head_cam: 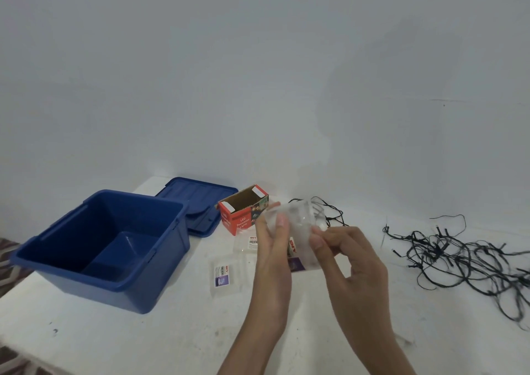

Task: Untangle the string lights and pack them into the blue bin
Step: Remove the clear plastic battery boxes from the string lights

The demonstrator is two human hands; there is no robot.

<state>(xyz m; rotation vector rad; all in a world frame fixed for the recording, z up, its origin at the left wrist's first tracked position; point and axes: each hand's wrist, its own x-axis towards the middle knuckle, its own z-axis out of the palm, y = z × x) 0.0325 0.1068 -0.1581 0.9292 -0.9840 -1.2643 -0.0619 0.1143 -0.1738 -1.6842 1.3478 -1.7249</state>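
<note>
The left hand [272, 248] and right hand [350, 260] are both clamped on a clear plastic bag [295, 219], pinching its opposite sides above the desk [143, 340]. Most of the string lights [459, 255] lie tangled on the desk at right, well apart from the open blue bin [94, 291] at left. 1 strand [329, 214] trails behind the bag; whether it runs into it I cannot tell. If it does, a sharp pull could tear the film or tighten knots, and dragged wire might topple the red box [243, 211].
</note>
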